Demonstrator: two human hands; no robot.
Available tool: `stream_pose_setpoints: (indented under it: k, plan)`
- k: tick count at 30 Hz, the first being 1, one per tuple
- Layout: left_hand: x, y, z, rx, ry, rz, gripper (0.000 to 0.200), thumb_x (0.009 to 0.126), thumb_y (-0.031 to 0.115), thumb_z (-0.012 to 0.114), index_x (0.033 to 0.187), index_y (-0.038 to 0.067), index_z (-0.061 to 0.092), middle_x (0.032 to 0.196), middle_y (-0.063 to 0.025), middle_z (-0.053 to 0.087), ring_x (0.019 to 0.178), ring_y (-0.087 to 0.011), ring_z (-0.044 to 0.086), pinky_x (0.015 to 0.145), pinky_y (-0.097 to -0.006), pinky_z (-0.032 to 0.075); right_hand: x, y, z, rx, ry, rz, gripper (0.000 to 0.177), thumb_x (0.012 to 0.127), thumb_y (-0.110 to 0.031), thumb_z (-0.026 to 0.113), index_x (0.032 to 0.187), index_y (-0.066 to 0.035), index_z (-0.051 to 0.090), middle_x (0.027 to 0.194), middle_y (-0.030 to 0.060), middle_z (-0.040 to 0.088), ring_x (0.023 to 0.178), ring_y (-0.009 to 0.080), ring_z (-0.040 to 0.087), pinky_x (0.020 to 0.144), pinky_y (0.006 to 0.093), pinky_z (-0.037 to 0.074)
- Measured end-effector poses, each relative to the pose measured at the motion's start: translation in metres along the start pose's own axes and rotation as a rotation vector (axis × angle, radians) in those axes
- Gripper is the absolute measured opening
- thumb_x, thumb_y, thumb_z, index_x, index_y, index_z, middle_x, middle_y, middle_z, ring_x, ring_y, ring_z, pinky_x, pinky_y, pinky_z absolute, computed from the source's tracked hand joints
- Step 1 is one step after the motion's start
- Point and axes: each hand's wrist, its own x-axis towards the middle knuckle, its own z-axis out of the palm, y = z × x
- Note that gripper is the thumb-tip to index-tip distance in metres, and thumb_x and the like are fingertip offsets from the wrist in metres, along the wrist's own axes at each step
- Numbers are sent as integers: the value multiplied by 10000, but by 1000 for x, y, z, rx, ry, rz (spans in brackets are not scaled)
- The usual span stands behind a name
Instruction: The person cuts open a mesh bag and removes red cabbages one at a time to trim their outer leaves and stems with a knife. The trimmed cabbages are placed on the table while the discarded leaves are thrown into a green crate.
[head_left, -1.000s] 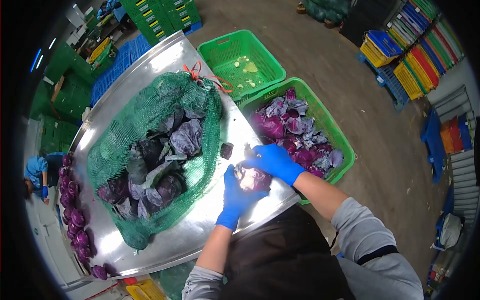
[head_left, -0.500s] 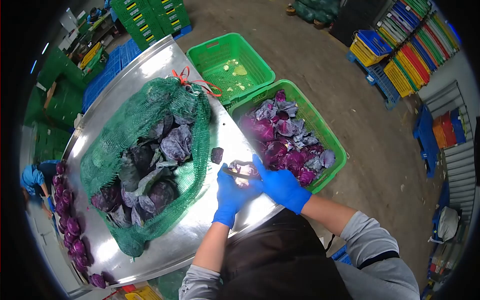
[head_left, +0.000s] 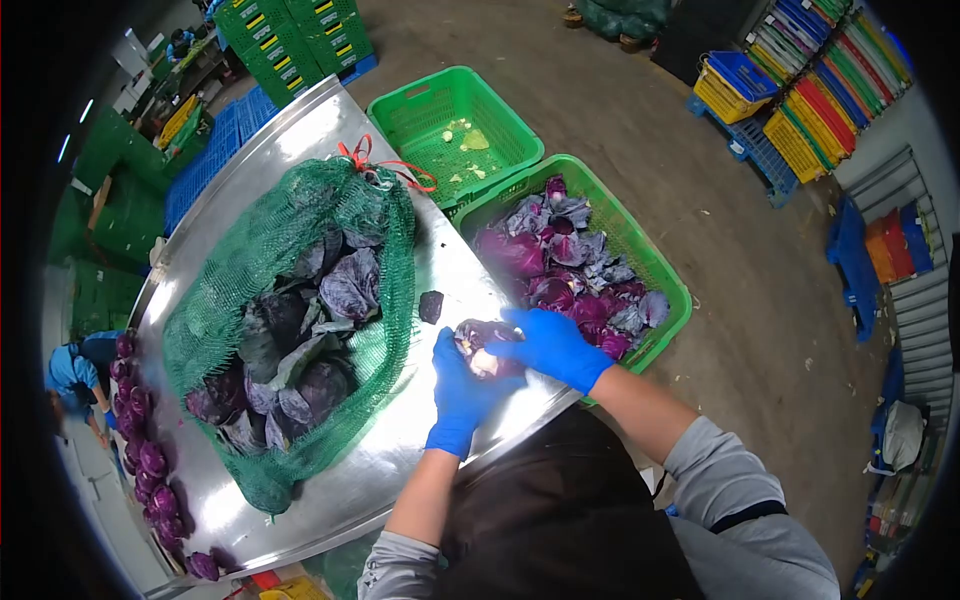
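Observation:
A red cabbage (head_left: 478, 340), with its pale cut stem end showing, is between my two blue-gloved hands at the steel table's near corner. My left hand (head_left: 462, 392) cups it from below and the left. Reaching in from the right, my right hand (head_left: 556, 346) has its fingers on the cabbage; part of those fingers is blurred. A dark leaf piece (head_left: 431, 307) lies on the table just beyond. To the left, a green mesh bag (head_left: 230, 290) lies open, with dark unpeeled cabbages (head_left: 300, 330) inside.
Right of the table, a green crate (head_left: 668, 290) holds purple leaves. Behind it, another green crate (head_left: 500, 120) contains pale scraps. Peeled cabbages (head_left: 150, 460) line the table's left edge. A person in blue (head_left: 72, 372) bends beyond them. Stacked green crates (head_left: 290, 45) stand at the back.
A dark curved strip across the cabbage is no longer visible. My right hand's raised finger has come down onto the cabbage, and more of its pale stem end shows. The view shifted slightly.

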Motion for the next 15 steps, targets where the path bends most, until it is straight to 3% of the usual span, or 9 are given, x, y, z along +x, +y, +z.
stream_pose_setpoints:
  k: [2, 3, 4, 7, 9, 10, 12, 14, 15]
  plan:
    - [0, -17, 4, -146, 11, 58, 1218, 452, 444, 879, 1343, -58, 217, 1250, -232, 426, 1131, -339, 484, 932, -399, 433, -5, -7, -6, 167, -215, 31, 412, 864, -399, 575, 1096, -59, 594, 912, 116, 657, 800, 217, 634, 704, 349, 483]
    - [2, -27, 5, -163, 18, 83, 1166, 495, 397, 880, 1341, -59, 219, 1231, -210, 448, 1113, -302, 502, 916, -370, 449, -9, 9, 10, 264, -45, 33, 426, 776, -428, 641, 1031, -87, 654, 888, 198, 645, 810, 344, 633, 698, 417, 490]
    - [1, -30, 1, -165, 21, 84, 1166, 495, 397, 880, 1341, -59, 219, 1231, -210, 448, 1113, -302, 502, 916, -370, 449, -13, 13, 3, 262, -46, 30, 426, 776, -428, 641, 1031, -87, 654, 888, 198, 645, 810, 344, 633, 698, 417, 490]
    - [1, -24, -19, -716, -98, -142, 1094, 518, 167, 890, 1355, -41, 218, 1268, -167, 451, 1143, -247, 488, 974, -345, 422, -26, 49, -16, 283, -145, 232, 313, 825, -338, 613, 990, -72, 627, 848, 121, 654, 772, 261, 629, 702, 350, 491]
    - [2, -32, -21, -662, -124, -52, 1097, 511, 173, 894, 1358, -26, 226, 1277, -160, 447, 1149, -244, 484, 976, -342, 420, -20, 96, 5, -209, -143, 375, 336, 799, -336, 640, 1018, -81, 615, 953, 143, 636, 790, 256, 632, 707, 356, 494]
    - [0, -23, -27, -606, -159, 29, 1100, 504, 179, 897, 1360, -12, 234, 1286, -152, 443, 1155, -242, 480, 978, -338, 419, -18, 70, -10, -205, -148, 372, 336, 799, -336, 640, 1018, -81, 615, 953, 143, 636, 790, 256, 632, 707, 356, 494]
    - [7, -9, -32, -552, -257, 18, 1134, 471, 215, 899, 1374, 0, 247, 1361, -164, 378, 1246, -268, 402, 1039, -361, 352, -8, 20, -35, -244, -3, 17, 496, 774, -386, 670, 1155, -89, 561, 1161, 144, 565, 931, 237, 615, 736, 365, 499]
    - [18, -7, -31, -85, -274, 449, 1180, 431, 252, 894, 1390, 8, 250, 1431, -179, 283, 1334, -290, 277, 1102, -381, 241, 6, 9, -16, 300, -55, -101, 633, 780, -433, 667, 1274, -85, 479, 1325, 126, 447, 1087, 229, 544, 782, 377, 499]
    - [15, -10, -30, -127, -231, 394, 1182, 431, 251, 881, 1403, 11, 252, 1462, -188, 222, 1370, -296, 195, 1130, -381, 155, 7, 22, 5, 335, -90, -246, 687, 813, -369, 655, 1361, -65, 375, 1257, 179, 527, 1192, 275, 491, 989, 353, 380]
